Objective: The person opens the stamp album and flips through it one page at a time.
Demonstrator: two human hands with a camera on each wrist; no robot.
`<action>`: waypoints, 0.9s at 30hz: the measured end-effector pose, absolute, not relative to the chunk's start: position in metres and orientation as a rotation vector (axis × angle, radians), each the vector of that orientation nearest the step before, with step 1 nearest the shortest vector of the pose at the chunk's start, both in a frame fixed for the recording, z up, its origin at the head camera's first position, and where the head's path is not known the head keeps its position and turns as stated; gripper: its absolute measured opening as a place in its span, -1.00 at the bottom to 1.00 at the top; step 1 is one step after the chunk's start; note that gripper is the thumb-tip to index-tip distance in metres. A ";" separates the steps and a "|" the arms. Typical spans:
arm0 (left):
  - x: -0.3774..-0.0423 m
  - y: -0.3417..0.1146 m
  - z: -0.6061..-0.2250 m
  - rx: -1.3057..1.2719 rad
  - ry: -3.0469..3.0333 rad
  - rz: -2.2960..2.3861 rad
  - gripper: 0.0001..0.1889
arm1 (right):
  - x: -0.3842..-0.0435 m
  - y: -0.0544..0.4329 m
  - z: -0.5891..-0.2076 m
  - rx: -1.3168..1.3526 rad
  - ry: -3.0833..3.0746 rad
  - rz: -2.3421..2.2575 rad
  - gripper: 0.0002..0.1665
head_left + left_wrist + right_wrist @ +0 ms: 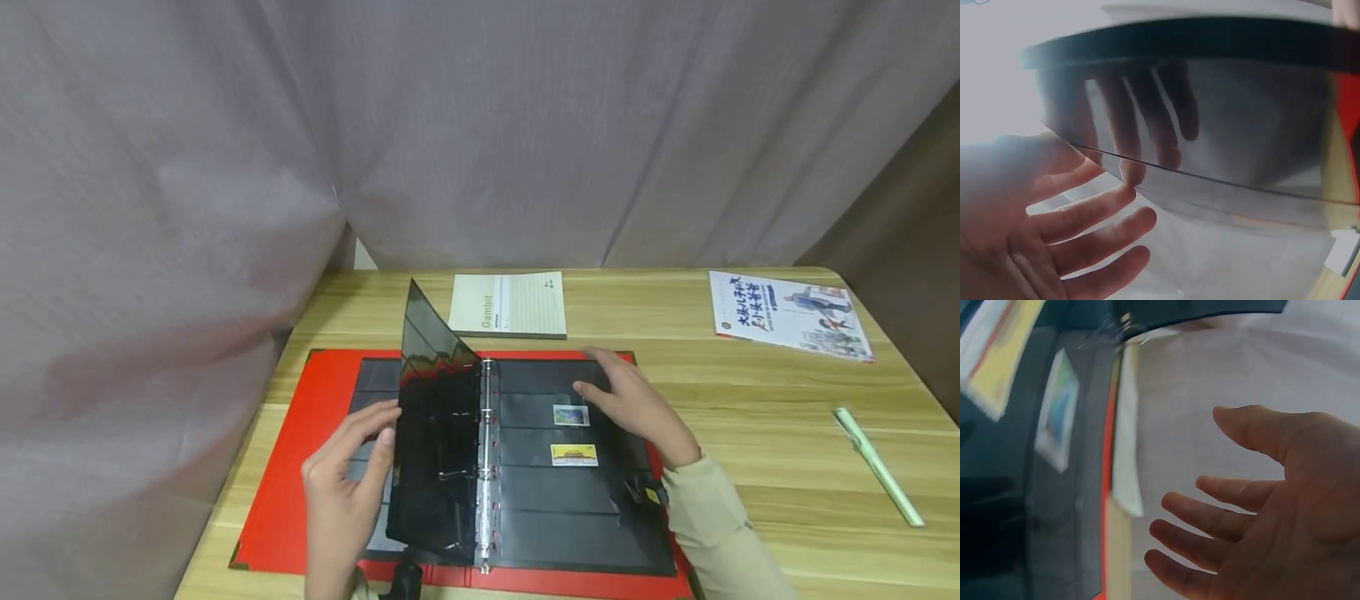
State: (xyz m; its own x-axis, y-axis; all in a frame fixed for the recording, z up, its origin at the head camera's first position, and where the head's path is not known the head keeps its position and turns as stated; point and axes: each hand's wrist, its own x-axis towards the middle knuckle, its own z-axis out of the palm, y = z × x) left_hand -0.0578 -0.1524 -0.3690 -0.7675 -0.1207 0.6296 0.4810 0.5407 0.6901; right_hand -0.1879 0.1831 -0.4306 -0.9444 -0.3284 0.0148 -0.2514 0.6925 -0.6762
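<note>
A red stamp album (277, 467) lies spread on the table, with metal rings (486, 467) along its middle. One dark, partly see-through page (438, 450) stands raised from the rings, tilted leftward. My left hand (348, 471) is at this page's outer edge, fingers extended and spread; in the left wrist view they reflect in its glossy surface. Over the right-hand page's outer edge hovers my right hand (637, 404), fingers spread, holding nothing. Beside it, pockets on that page hold a blue-green stamp (572, 415) and a yellow stamp (573, 454).
Behind the album lies a cream Gambit notebook (513, 304). A white illustrated booklet (791, 315) rests at the table's back right. Nearer on the right is a light green pen (877, 467). A grey curtain (480, 133) hangs behind the wooden table.
</note>
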 end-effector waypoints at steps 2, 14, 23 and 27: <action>-0.057 -0.156 -0.370 -0.294 -2.135 -1.244 -0.63 | -0.191 0.186 -0.437 -0.465 2.787 -1.070 -0.23; -0.046 -0.173 -0.372 -0.352 -2.109 -1.527 -0.54 | -0.200 0.202 -0.458 -0.413 2.779 -0.887 0.09; -0.028 -0.185 -0.366 -0.270 -2.301 -1.550 -0.48 | -0.203 0.204 -0.463 -0.324 2.730 -0.814 0.33; -0.024 -0.190 -0.370 -0.244 -2.354 -1.534 -0.49 | -0.202 0.205 -0.465 -0.305 2.725 -0.787 0.32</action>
State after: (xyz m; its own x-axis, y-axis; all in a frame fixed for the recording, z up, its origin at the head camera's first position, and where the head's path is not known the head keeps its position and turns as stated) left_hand -0.0244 -0.1903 -0.3696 -0.9342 -0.0313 0.3554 0.3125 0.4090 0.8574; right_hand -0.2021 0.2048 -0.4646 -0.9361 -0.2787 -0.2146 -0.1213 0.8285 -0.5467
